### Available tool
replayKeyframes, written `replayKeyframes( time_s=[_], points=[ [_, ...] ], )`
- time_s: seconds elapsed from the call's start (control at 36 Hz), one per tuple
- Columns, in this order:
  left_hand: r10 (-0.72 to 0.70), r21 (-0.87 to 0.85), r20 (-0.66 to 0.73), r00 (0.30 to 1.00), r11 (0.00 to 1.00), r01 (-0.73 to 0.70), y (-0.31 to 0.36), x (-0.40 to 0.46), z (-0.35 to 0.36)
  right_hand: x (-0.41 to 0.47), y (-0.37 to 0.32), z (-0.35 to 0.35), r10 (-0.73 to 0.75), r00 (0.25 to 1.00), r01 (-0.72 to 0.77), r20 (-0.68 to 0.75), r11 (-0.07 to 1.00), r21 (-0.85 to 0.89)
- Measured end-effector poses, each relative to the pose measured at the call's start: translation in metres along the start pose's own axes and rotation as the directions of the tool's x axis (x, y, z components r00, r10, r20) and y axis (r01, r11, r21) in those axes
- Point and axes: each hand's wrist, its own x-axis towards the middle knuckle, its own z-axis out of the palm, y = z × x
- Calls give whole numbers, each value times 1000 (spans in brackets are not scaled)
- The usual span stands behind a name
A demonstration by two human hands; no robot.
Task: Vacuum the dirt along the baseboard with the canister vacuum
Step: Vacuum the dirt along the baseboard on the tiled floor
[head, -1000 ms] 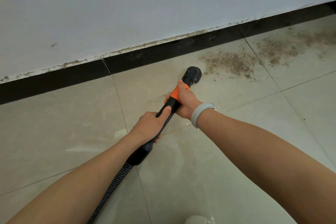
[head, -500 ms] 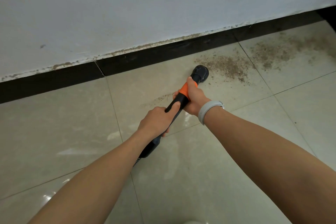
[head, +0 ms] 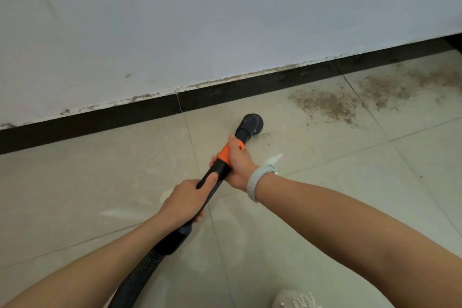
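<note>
I see both hands on the vacuum wand (head: 217,174), which runs diagonally from the lower left of the frame up toward the centre. My left hand (head: 184,201) grips the black section of the wand just below centre, fingers wrapped under it and the thumb (head: 208,181) lying along the top. My right hand (head: 239,162) grips higher up, at the orange collar (head: 225,154), with the fingers curled around the far side; a pale wristband (head: 257,181) sits on that wrist. Both hands are clenched on the wand, the left just below the right.

The round black brush nozzle (head: 252,124) at the wand's tip rests on the tile floor (head: 100,182) slightly right of centre, near the black baseboard (head: 250,90) but not touching it. A few loose specks lie just to the right of the nozzle.

The ribbed black hose (head: 140,272) leaves the wand's lower end and exits at the bottom edge, left of centre.

The dirt (head: 325,105) lies as a brown granular patch on the tile in the right half of the frame, to the upper right of the nozzle and apart from it. A second, fainter patch (head: 382,87) spreads further right, past a grout line, close to the baseboard.

The baseboard runs from the left edge, mid-height, up to the upper right. Above it stands a pale wall (head: 225,20) with a chipped, stained lower edge. A white beaded object (head: 295,299) shows at the bottom edge, right of centre; I cannot tell what it is.
</note>
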Motion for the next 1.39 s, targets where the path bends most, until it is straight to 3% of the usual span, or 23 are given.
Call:
replayKeyframes(
  time_s=[0.28,0.61,1.39],
  points=[
    [-62,-34,-63,996,998,60,-46,-40,-31,-24,49,41,39,997,-35,60,998,-60],
    [-126,57,-82,989,990,131,-69,-57,-41,-35,77,56,127,989,-118,68,985,-125],
    [-34,159,76,997,987,21,10,-7,20,-10,2,-30,68,996,-69,-48,998,0]
  ],
)
